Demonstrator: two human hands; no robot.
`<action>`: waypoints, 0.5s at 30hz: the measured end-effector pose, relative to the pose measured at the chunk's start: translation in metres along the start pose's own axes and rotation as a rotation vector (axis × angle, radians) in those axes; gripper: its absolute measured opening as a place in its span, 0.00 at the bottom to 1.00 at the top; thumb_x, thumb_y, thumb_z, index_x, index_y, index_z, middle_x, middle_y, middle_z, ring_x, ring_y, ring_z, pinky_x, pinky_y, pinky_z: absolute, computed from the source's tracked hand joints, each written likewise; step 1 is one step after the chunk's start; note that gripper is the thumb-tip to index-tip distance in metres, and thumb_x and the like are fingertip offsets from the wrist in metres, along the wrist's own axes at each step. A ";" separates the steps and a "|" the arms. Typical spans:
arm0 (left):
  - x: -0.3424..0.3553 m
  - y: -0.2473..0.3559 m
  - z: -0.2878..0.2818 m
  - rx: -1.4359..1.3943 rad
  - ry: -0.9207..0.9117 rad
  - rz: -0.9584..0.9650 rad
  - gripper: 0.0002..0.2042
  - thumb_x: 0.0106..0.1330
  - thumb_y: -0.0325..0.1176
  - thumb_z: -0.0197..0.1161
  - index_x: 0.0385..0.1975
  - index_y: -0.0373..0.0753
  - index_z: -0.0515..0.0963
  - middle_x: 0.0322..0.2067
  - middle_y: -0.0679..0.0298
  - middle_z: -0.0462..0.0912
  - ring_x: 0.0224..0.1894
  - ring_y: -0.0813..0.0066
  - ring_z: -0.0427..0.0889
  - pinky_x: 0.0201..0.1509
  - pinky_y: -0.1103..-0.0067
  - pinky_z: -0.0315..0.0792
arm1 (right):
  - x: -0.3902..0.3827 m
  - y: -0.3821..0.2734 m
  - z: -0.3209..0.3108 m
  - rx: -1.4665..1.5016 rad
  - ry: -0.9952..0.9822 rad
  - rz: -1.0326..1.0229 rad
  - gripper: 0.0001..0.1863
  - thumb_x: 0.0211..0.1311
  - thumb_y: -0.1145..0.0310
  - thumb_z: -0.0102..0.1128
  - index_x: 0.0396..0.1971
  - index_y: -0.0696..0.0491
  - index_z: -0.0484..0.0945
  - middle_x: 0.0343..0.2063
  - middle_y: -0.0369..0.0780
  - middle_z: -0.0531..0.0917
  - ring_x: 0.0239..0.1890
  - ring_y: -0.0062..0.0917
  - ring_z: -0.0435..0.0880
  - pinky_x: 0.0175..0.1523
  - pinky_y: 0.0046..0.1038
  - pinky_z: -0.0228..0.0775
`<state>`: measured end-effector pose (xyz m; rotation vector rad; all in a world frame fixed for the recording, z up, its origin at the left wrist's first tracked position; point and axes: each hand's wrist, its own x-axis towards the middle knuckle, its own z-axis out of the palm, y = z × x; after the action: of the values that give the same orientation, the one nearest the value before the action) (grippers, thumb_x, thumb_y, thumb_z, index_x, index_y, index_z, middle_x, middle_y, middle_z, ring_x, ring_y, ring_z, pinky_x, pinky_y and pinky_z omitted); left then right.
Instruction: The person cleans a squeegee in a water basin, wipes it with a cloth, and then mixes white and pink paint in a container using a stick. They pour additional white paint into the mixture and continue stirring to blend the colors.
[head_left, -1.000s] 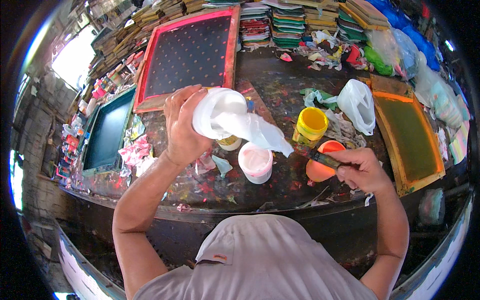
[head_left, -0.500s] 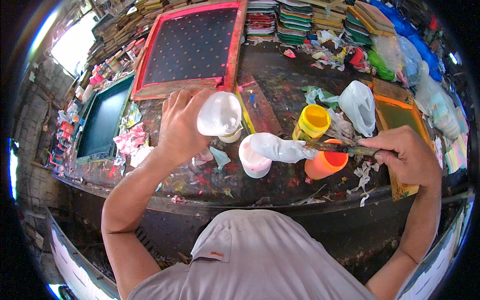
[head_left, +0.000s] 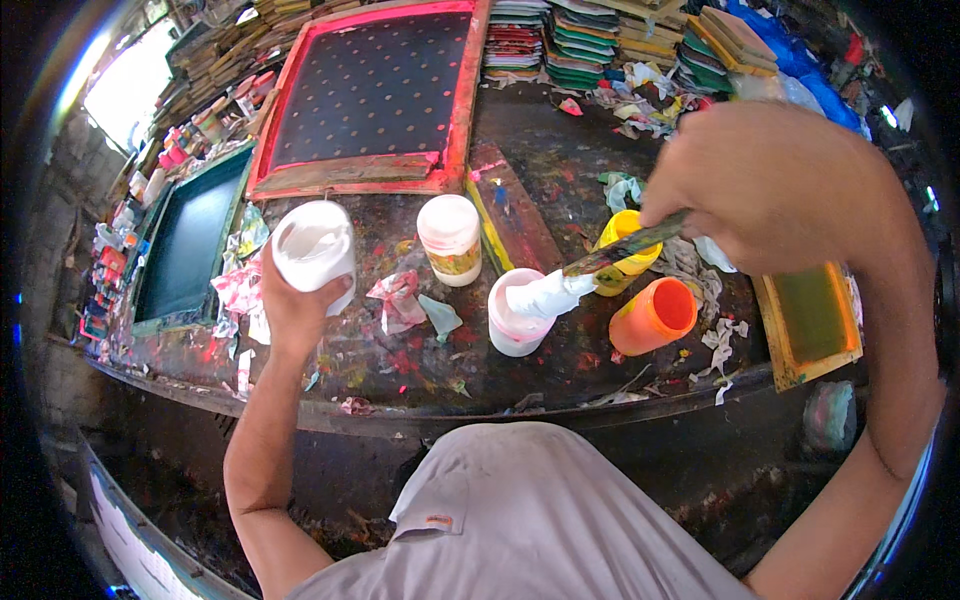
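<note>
My left hand is wrapped round a white plastic tub, held upright at the left. In my right hand is the upper end of a stained stirring stick, slanting down to the left. Thick white paint coats its lower end, which reaches into an open white tub. Behind that tub stands a closed white jar with a yellowish label. To its right are an open yellow tub and an open orange tub, tilted in view.
A pink-edged screen frame lies at the back, a dark green frame at the left, a smaller orange-edged frame at the right. Crumpled rags litter the stained table. Stacks of coloured sheets stand behind.
My left hand has moved left with its tub, now upright instead of tipped. My right hand has risen, tilting the stick so its paint-covered end goes down into the white tub.
</note>
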<state>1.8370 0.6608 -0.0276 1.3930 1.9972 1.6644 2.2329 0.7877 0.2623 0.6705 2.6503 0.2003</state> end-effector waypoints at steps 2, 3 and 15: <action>-0.002 -0.028 -0.007 -0.022 0.056 -0.032 0.46 0.48 0.22 0.85 0.71 0.33 0.69 0.61 0.55 0.83 0.64 0.61 0.83 0.72 0.66 0.75 | 0.031 -0.016 -0.013 -0.077 -0.114 -0.007 0.17 0.54 0.77 0.69 0.44 0.53 0.94 0.38 0.47 0.93 0.46 0.45 0.93 0.51 0.46 0.85; -0.004 -0.043 -0.010 0.025 0.096 -0.038 0.46 0.49 0.23 0.85 0.71 0.33 0.69 0.61 0.55 0.82 0.64 0.60 0.83 0.72 0.66 0.75 | 0.046 -0.022 -0.014 -0.093 -0.153 -0.029 0.16 0.53 0.77 0.69 0.43 0.53 0.93 0.38 0.48 0.92 0.45 0.46 0.93 0.49 0.46 0.86; 0.006 -0.198 -0.003 -0.053 0.251 -0.084 0.48 0.55 0.28 0.86 0.75 0.29 0.63 0.67 0.49 0.76 0.71 0.55 0.76 0.78 0.63 0.67 | 0.152 -0.074 0.072 -0.147 -0.379 -0.153 0.10 0.63 0.70 0.70 0.41 0.57 0.93 0.40 0.47 0.95 0.44 0.45 0.96 0.47 0.50 0.90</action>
<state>1.7281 0.6777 -0.1921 1.1137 2.0896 1.9197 2.1090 0.7996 0.1273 0.4088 2.2839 0.1993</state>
